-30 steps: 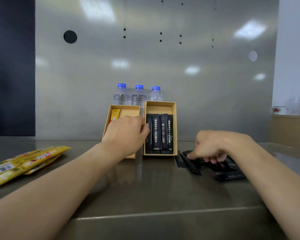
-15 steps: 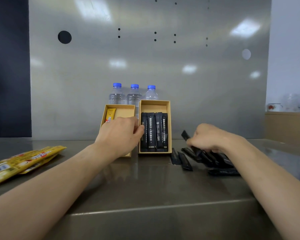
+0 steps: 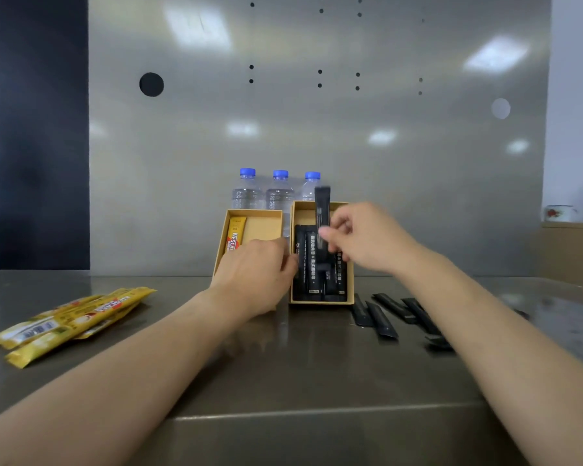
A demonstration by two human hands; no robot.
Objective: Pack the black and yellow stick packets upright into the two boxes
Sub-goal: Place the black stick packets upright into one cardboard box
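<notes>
Two tan cardboard boxes lean side by side at the back of the steel counter. The left box holds one yellow stick packet. The right box holds several black stick packets. My right hand pinches one black packet upright over the right box. My left hand rests on the left box's lower part, its fingers touching the right box's left wall. Loose black packets lie to the right. A pile of yellow packets lies at the left.
Three water bottles with blue caps stand right behind the boxes against a steel wall panel. A low brown ledge with a cup stands at the far right. The counter's front edge runs across below my forearms.
My right hand has lifted one black packet off the loose pile and carried it left and up, over the right box. My left hand has stayed at the boxes.
</notes>
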